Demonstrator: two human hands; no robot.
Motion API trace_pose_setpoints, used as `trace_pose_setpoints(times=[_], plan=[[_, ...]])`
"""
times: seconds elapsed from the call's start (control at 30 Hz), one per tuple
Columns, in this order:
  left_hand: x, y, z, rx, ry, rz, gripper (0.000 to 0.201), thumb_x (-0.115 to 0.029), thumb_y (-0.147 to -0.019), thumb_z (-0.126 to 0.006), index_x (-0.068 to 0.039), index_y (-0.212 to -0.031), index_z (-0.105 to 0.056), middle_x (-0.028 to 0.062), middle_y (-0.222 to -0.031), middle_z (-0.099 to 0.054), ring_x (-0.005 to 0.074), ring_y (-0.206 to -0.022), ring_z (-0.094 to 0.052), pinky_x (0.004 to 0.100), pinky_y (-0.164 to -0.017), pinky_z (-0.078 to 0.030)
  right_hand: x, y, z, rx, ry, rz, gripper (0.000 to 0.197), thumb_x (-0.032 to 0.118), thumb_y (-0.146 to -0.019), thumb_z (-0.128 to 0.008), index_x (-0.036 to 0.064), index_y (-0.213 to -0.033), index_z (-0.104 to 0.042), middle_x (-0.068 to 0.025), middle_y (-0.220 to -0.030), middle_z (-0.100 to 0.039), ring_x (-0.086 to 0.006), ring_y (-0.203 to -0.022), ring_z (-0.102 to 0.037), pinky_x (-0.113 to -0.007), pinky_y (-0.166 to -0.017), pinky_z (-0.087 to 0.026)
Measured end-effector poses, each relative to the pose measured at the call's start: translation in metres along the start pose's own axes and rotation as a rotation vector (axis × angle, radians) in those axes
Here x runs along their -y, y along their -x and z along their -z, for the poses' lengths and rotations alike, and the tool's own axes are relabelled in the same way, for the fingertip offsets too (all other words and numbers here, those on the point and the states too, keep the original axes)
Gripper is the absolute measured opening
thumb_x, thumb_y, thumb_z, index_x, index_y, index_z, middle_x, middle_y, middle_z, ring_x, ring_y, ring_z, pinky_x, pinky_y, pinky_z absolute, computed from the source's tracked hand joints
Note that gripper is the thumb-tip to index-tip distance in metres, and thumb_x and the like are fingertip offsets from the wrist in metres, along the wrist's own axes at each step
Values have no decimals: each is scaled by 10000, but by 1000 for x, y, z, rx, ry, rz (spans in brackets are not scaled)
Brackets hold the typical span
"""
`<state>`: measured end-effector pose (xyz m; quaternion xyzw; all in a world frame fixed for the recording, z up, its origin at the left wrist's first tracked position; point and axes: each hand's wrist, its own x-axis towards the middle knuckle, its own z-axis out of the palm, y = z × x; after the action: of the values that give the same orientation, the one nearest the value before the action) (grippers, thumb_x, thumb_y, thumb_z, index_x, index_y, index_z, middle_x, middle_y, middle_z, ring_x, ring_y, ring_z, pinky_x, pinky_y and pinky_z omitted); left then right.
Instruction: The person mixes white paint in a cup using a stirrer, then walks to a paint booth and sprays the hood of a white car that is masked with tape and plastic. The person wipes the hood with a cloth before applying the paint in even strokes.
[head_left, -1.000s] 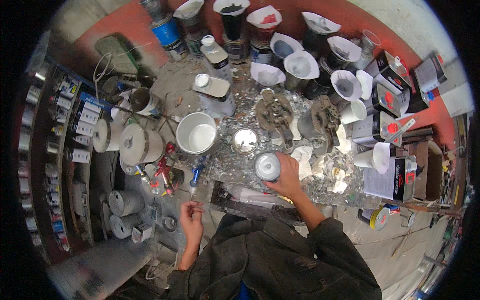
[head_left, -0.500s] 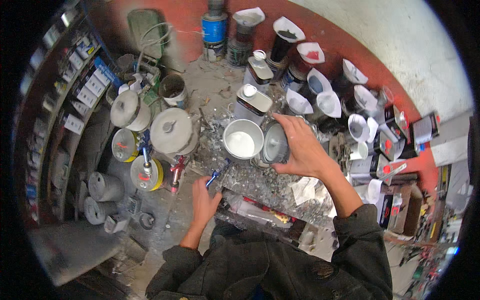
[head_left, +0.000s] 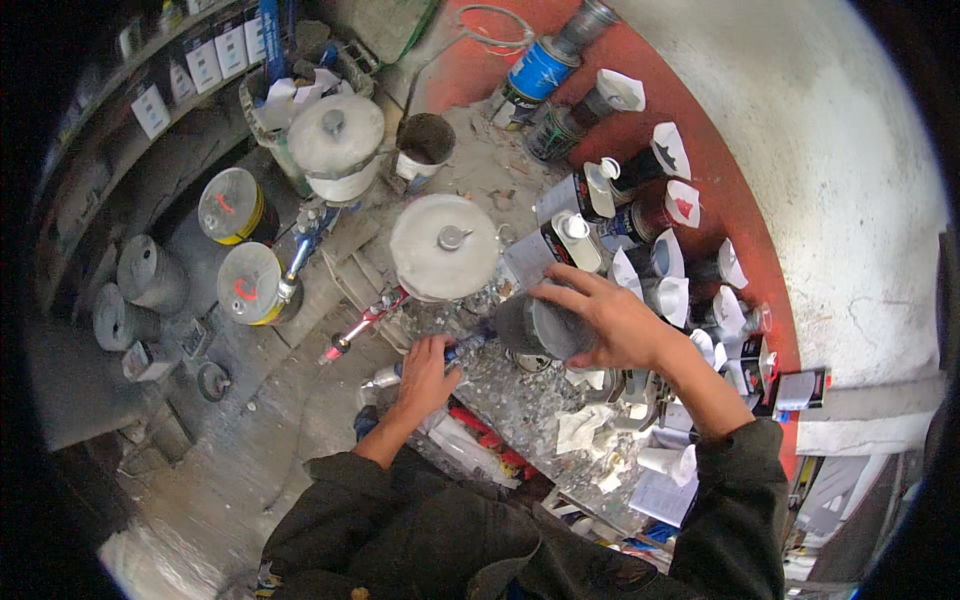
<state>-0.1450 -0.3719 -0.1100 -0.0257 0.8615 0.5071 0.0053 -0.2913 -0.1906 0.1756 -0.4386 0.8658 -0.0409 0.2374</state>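
Observation:
Beside the bench, my left hand [head_left: 428, 376] is closed around a blue and silver spray gun [head_left: 466, 349], partly hidden by the hand. To its right, my right hand [head_left: 605, 318] has thumb and fingers spread round a dark grey cup [head_left: 520, 325] with a paler round end. The cup leans over, close to the gun; whether the two are joined I cannot tell. Just beyond it stand a white-capped rectangular can [head_left: 540, 250] and a large pale pot with a knobbed lid [head_left: 445, 255].
A red spray gun [head_left: 365, 325] and another blue one [head_left: 300, 245] hang left of the bench. Yellow-banded tins [head_left: 255, 285] stand lower at left. Several paper strainers [head_left: 683, 203] sit in containers along the red wall. Crumpled paper [head_left: 583, 428] lies on the speckled bench top [head_left: 530, 410].
My view has swung, shifting the scene. The open cup with white contents no longer shows. My right hand now grips the tilted grey cup near the gun, and my left hand has closed round the gun.

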Motion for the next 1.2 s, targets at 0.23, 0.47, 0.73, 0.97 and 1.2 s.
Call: trace_pose_setpoints(times=[0.23, 0.47, 0.73, 0.97, 1.2], plan=[[6, -7, -13, -11, 63, -20, 407, -128, -798, -696, -46, -1170, -550, 179, -1110, -585, 382, -1093, -542, 494, -942, -433, -14, -4, 4, 144, 470, 382, 1005, 147, -575, -869, 284, -1455, -405, -38, -1553, -347, -423, -1423, -317, -493, -1138, -378], [9, -10, -13, 7, 31, -1, 371, -98, -790, -688, -48, -1141, -578, 153, -1127, -575, 371, -1105, -538, 486, -951, -438, 13, -9, 18, 290, 107, -207, 1160, 267, -579, -903, 178, -1548, -270, -169, -1593, -270, -433, -1410, -344, -499, -1089, -430], [12, -12, -9, 41, 16, -22, 344, -86, -785, -694, -58, -1113, -598, 158, -1105, -594, 366, -1102, -549, 463, -956, -437, 4, -12, 16, 198, 433, 206, 840, 94, -721, -720, 391, -1451, -428, -14, -1590, -322, -379, -1285, -513, -421, -929, -573], [20, -26, -15, 107, 75, 15, 324, -222, -811, -729, -8, -1027, -618, 191, -873, -655, 413, -846, -624, 507, -777, -490, 8, -12, -14, 65, 222, -380, 1124, 783, -705, -647, 5, -1460, -353, -314, -1085, -623, -443, -816, -667, -478, -707, -549], [0, -50, -4, 227, 0, -2, 370, -366, -835, -752, -12, -844, -647, 212, -725, -623, 442, -715, -613, 491, -631, -452, -17, -1, -50, -404, 11, 93, 934, 513, -685, -792, 107, -1438, -417, -211, -1426, -422, -403, -1268, -440, -506, -1037, -389]])
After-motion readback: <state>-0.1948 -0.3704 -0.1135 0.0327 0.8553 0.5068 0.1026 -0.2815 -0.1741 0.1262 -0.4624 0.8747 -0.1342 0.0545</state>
